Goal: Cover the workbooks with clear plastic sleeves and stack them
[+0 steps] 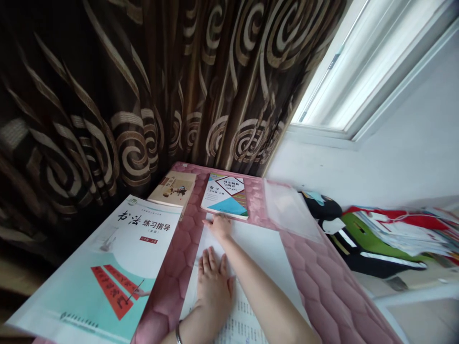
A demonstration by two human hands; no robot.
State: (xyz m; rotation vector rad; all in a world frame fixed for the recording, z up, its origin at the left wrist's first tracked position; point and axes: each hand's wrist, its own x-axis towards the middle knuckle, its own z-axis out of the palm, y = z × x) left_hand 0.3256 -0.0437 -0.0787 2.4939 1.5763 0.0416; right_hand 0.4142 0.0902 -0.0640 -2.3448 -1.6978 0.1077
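Observation:
A large white sheet of paper (265, 248) lies on the pink quilted table cover, with small print on its nearer part. My left hand (214, 284) rests flat on the sheet's left side, fingers spread and pointing away from me; a bracelet (178, 333) circles that wrist. Beyond it, my right hand (219, 227) touches the sheet's far left corner, its fingers apart and pointing left. The right forearm crosses over the paper. Just past my right hand lies a math booklet (225, 196) with a blue and white cover.
To the left lie a large calligraphy workbook (86, 239) and a tan book (174, 188) partly under it. A translucent plastic sheet (290, 208) is at the back right. A dark patterned curtain (201, 86) hangs behind. Right of the table are a bag (376, 239) and piled papers (412, 227).

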